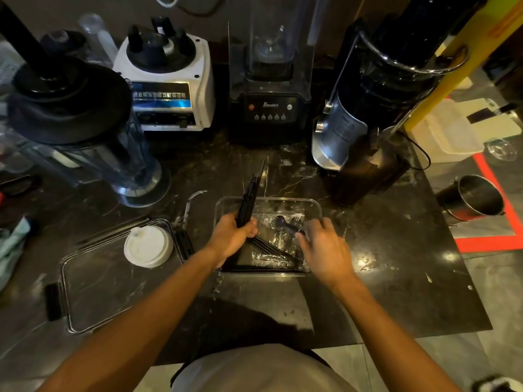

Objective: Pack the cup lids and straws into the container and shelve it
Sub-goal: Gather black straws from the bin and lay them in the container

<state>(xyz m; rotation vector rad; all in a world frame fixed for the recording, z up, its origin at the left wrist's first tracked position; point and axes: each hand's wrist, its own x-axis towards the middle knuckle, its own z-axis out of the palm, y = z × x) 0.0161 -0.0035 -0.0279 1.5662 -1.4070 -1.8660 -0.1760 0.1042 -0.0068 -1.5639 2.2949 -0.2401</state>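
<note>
Left hand (232, 236) clenched round black straws (250, 193), their ends rising beyond fist | right hand (322, 247) fingers curled inside clear container (314, 206), grip unclear; white lids (148, 246) left of both hands

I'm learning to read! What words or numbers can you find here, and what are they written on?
"Blenders": on the control panel of the black blender base with the clear cover.
Blue label on the white blender base: a line of characters, too blurred to read.
Label on the silver-and-black machine: print too small to read.
Markings on the yellow post: blurred, unreadable.
</note>
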